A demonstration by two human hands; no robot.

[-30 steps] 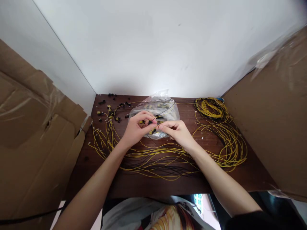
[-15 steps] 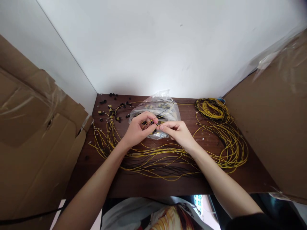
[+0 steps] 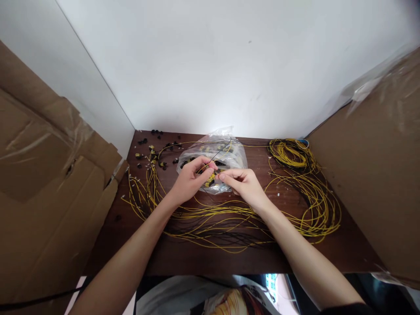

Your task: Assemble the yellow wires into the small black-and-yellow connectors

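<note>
White wall [image 3: 203,65] stands beyond both hands, with a cardboard panel [image 3: 49,197] out past the left hand and another cardboard sheet [image 3: 370,175] past the right, so an elbow swung wide might catch one. Brown table [image 3: 197,264] lies below the hands, and on their near side a long bundle of yellow and black wires [image 3: 210,213] sweeps under both forearms; a dragging wrist could, I'd guess, snarl it. Just beneath and beyond the fingers is a clear plastic bag [image 3: 238,153] with yellow and black pieces in it, likely to slide if nudged; whether the fingers touch it I can't tell. Farther off, beyond the right hand, sits a wire coil [image 3: 290,155], whose loops could tangle under a tug. Loose black parts [image 3: 169,145] are scattered beyond the left hand. Left hand [image 3: 193,179] is curled, thumb and forefinger pinched on thin wires [image 3: 219,152]; right hand [image 3: 244,183] nearly meets it, thumb and forefinger closed on a small piece [image 3: 215,172], too tiny for me to name, and if that pinch slackened or pulled crooked, the bit could drop and be lost in the bag
</note>
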